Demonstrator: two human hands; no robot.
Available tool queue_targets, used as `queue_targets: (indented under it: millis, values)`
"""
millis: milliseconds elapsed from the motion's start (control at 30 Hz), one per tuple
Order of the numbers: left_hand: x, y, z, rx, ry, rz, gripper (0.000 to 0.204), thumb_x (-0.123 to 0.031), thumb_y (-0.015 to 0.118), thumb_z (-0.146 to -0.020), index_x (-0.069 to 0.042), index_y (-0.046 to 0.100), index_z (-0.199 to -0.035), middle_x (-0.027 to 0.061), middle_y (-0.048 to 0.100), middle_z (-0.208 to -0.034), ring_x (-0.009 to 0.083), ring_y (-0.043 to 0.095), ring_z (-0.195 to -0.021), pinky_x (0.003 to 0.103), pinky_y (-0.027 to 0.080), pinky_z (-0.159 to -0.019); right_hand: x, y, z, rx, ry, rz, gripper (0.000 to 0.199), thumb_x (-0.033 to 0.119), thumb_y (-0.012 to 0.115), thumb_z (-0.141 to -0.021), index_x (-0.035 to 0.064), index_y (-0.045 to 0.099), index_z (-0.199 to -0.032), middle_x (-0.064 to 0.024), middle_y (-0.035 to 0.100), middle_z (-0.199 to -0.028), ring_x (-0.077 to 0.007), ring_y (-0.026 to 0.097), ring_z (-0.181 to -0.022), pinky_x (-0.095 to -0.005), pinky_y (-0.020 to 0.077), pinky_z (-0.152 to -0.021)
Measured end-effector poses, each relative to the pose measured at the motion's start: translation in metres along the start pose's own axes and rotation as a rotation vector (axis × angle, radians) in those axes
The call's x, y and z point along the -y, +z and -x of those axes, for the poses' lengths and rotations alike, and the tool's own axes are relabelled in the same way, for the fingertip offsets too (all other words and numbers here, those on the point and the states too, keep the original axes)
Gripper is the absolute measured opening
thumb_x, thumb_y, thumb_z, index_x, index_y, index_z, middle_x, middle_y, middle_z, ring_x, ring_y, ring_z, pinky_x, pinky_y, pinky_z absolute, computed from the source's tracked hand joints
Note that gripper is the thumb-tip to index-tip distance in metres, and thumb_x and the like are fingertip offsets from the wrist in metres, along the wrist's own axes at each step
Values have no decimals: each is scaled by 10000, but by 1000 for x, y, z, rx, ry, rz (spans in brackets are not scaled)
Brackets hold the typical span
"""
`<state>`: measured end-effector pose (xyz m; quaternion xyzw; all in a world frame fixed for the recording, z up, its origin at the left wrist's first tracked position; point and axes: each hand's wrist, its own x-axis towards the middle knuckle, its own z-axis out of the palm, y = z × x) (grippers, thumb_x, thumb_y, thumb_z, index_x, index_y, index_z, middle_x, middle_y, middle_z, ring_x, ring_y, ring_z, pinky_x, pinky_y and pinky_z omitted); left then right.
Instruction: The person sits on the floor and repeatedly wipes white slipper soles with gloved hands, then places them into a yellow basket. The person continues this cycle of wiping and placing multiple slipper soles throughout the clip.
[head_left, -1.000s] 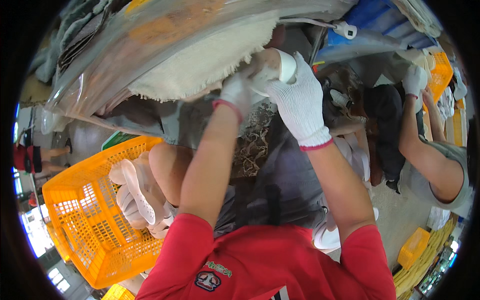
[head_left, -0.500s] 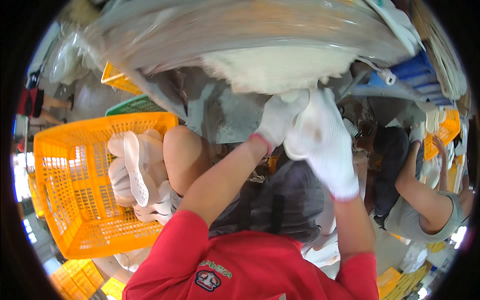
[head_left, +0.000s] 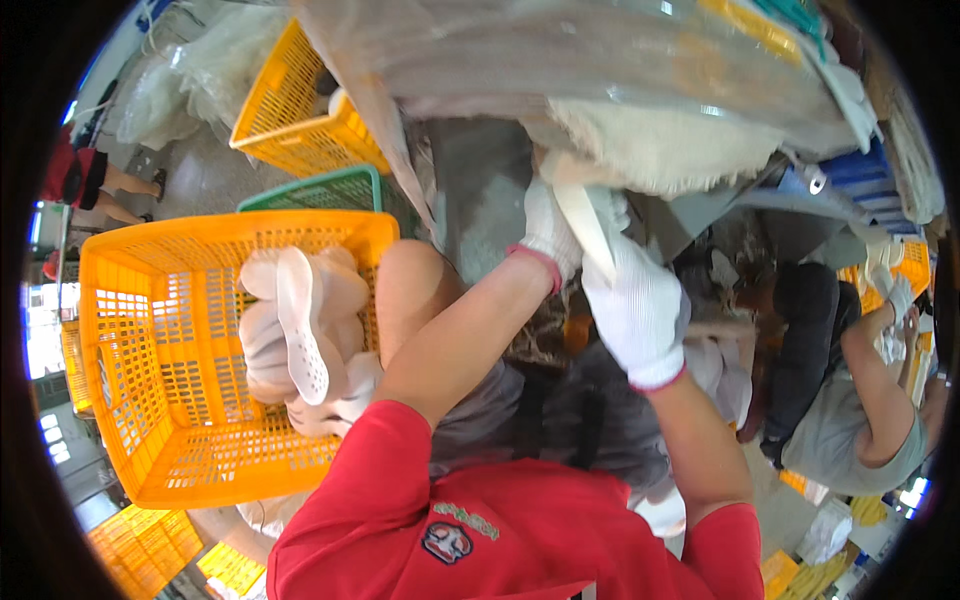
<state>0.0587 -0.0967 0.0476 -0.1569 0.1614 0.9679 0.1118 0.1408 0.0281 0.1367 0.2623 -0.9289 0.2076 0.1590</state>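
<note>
Both my hands wear white knitted gloves with red cuffs. My left hand (head_left: 548, 228) grips one side of a pale shoe sole (head_left: 586, 226), its fingers partly hidden behind it. From the other side my right hand (head_left: 635, 305) is closed round the same sole, which is turned nearly edge-on and tilted. Just above the hands hangs a frayed, cream-coloured cloth pad or wheel (head_left: 665, 150) under a plastic-covered housing (head_left: 560, 60); whether the sole touches it, I cannot tell.
On my left a yellow slotted basket (head_left: 165, 345) holds several pale soles (head_left: 303, 325). Behind it stand a green basket (head_left: 320, 190) and another yellow basket (head_left: 300, 110). To the right, a co-worker in a grey shirt (head_left: 855, 440) sits near another yellow basket (head_left: 912, 265).
Both hands have moved slightly down from the cloth, and the sole has turned edge-on between them. The view has shifted, so the basket and housing appear further right.
</note>
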Motion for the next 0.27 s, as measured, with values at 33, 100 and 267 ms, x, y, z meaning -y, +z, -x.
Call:
queue_targets:
  millis: [33,100,267]
  values:
    - [-1,1,0,-65,62,-117,648,-597,416,-1129,-24,627,-1348,195,713,-1141,381,724,-954,515,611,-816,0,0,-12,-13,-22,8,377,128,774,-942,57,757,-1311,-184,766,-965,-405,753,-827,-470,618,-729]
    - [-2,-2,-4,-136,32,-142,491,-464,456,-1154,-32,634,-1306,161,715,-1123,326,738,-956,471,626,-812,-1,-7,-11,74,23,25,370,151,808,-937,67,765,-1295,-188,753,-913,-392,743,-784,-464,607,-696]
    - [-7,-10,5,45,213,-387,557,-520,602,-1088,-86,580,-1435,115,707,-1197,285,732,-1078,426,618,-935,2,-5,0,-52,86,52,459,181,851,-927,79,747,-1362,-168,801,-992,-342,779,-812,-410,633,-744]
